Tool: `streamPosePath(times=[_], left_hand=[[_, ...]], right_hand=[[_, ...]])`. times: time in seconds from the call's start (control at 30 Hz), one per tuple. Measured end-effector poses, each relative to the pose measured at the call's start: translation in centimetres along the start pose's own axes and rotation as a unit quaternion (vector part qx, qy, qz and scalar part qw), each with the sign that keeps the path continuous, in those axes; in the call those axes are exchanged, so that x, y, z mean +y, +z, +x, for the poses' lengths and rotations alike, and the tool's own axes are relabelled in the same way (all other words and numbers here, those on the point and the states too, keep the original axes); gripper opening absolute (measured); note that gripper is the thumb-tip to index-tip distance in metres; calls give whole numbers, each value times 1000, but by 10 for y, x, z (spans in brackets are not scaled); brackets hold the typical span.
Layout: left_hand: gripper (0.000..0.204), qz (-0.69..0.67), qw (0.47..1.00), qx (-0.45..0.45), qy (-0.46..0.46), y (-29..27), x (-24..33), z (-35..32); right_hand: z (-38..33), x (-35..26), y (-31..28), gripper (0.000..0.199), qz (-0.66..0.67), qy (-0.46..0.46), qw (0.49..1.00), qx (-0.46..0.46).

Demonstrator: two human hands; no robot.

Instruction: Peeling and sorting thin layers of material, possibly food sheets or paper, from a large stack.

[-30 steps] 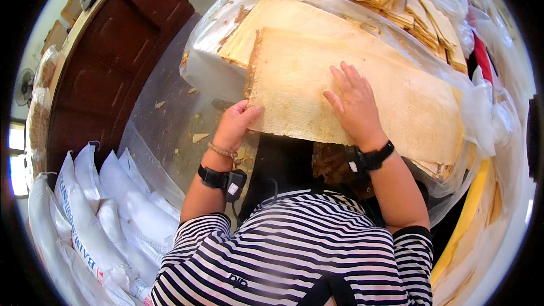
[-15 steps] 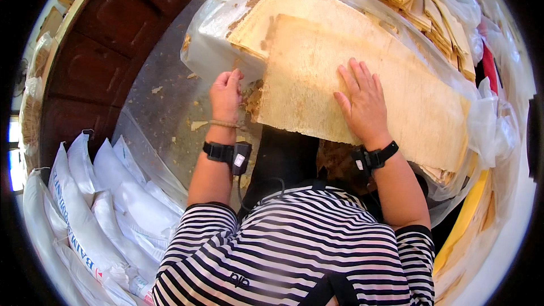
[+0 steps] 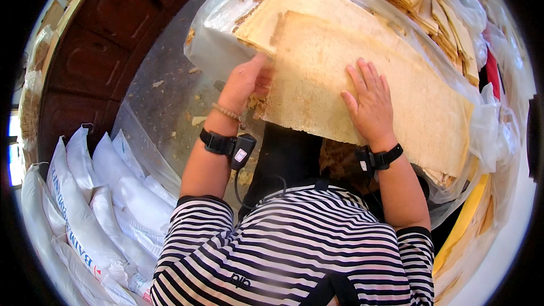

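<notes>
Messy floor (image 3: 165, 99) lol. Right hand (image 3: 372, 110) flat on sheet (image 3: 317, 79), fingers apart (press lightly imo); left hand (image 3: 245, 82) at edge, can't tell grip.

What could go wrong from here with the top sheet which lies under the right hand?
The left edge of the top sheet looks ragged, with brown bits near the left hand, so pulling there might tear it.
The right hand rests on the sheet; heavy pressure could crack it, if it is brittle.
The near edge extends over the dark trousers, so that part might bend or slip down.
</notes>
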State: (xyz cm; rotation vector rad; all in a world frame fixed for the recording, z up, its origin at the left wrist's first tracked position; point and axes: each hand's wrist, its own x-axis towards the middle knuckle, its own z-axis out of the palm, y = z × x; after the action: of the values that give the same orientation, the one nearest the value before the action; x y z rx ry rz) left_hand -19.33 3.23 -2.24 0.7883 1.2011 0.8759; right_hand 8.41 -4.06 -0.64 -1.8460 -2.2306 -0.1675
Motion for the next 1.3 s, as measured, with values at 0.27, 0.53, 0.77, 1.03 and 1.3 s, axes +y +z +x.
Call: streamPosePath(times=[0.27, 0.53, 0.77, 1.03, 1.3], left_hand=[[35, 161, 981, 2, 109, 15, 22, 1], [43, 113, 987, 25, 111, 31, 52, 28], [41, 418, 824, 182, 338, 45, 46, 78], [24, 586, 672, 254, 375, 34, 41, 89], [29, 561, 516, 403, 507, -42, 54, 59]], right_hand=[[1, -2, -3, 50, 20, 0, 1000, 6], [1, 1, -2, 52, 11, -1, 1000, 3], [0, 1, 3, 54, 1, -3, 1000, 11], [-2, 1, 1, 53, 4, 0, 1000, 8], [1, -3, 1, 52, 18, -9, 1000, 10]])
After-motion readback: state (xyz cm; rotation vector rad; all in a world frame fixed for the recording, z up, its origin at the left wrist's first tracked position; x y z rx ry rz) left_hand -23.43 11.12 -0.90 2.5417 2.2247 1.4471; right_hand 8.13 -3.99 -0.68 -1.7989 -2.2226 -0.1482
